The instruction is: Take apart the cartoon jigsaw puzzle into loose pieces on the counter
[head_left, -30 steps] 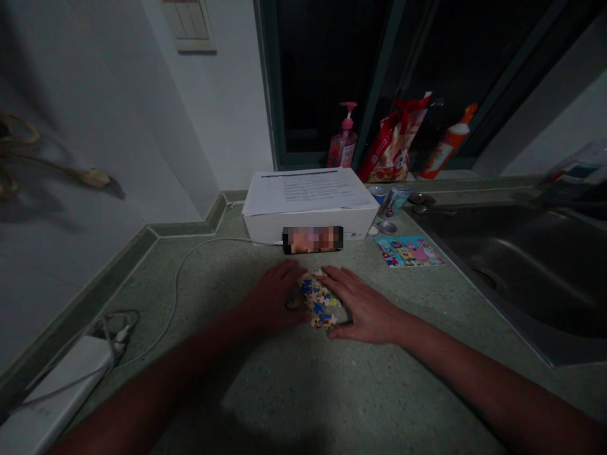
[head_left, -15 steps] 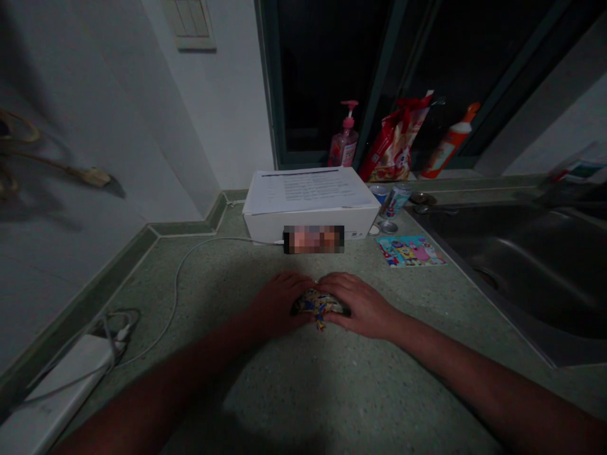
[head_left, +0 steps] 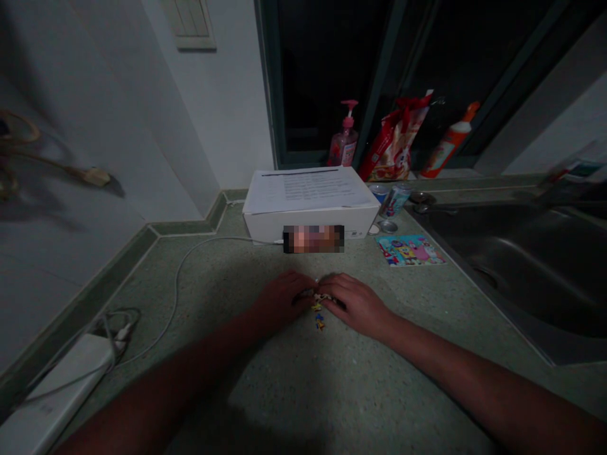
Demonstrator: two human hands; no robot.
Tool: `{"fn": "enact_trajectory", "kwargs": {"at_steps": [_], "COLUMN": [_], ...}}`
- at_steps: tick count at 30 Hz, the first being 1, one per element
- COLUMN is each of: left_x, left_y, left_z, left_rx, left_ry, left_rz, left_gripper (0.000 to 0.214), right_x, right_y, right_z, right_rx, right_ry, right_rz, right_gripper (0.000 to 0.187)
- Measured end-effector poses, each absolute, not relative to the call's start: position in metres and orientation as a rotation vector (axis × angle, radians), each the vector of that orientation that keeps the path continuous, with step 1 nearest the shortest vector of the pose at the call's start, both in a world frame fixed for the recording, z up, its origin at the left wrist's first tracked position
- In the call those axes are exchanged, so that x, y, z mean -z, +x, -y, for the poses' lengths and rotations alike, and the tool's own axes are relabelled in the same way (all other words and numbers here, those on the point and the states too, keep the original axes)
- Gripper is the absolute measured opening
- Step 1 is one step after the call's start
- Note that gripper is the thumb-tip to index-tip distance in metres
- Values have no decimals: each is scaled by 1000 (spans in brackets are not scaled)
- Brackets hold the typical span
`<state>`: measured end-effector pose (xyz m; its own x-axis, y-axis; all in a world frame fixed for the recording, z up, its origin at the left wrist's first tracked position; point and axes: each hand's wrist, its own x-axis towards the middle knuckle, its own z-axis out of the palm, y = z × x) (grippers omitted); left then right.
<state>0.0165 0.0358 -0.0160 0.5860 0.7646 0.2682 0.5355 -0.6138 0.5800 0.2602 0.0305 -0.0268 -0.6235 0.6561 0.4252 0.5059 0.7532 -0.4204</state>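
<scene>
My left hand (head_left: 282,300) and my right hand (head_left: 355,306) lie cupped on the speckled green countertop (head_left: 265,379), fingertips meeting. Between them sits a small heap of jigsaw puzzle pieces (head_left: 318,314), white, yellow and blue, mostly hidden by my fingers. A thin strip of these pieces sticks out toward me below the fingertips. Both hands press in on the heap from either side.
A white box (head_left: 308,224) with printed paper on top stands ahead, a pixelated patch on its front. A cartoon picture card (head_left: 410,251) lies to the right, beside a steel sink (head_left: 502,272). Bottles, a red bag and a can (head_left: 394,200) stand behind. A power strip (head_left: 57,392) and white cable (head_left: 177,297) lie left.
My hands have closed further toward each other, and the heap of pieces has shrunk from view, with only a narrow strip showing now. The card, box and sink have not moved.
</scene>
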Motion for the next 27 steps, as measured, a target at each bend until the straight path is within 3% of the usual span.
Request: {"fn": "enact_trajectory", "kwargs": {"at_steps": [9,13,15,18,23,27], "left_x": [10,-9,-20,-29,-28,-25], "left_y": [16,5,-1,-9,-7,2], "left_z": [-36,-36,-34,-31,-27,-27], "left_rx": [-830,-697,-469,-239,-165,-146], "left_ry": [2116,2267,2387,2469,2488,2434], "left_rz": [-1110,-1169,-1207,-1196,-1203,-1168], "left_gripper": [25,47,46,49,38,30], "right_x": [24,23,23,23,23,24], "right_y": [262,261,261,261,260,260], "right_z": [-30,-28,-27,-28,-28,-28], "right_rx": [-425,-428,-423,-428,-434,-407], "right_ry": [-874,-900,-928,-936,-870,-834], "right_rz": [2212,2368,2441,2477,2441,2437], "right_gripper": [26,71,81,66,33,23]}}
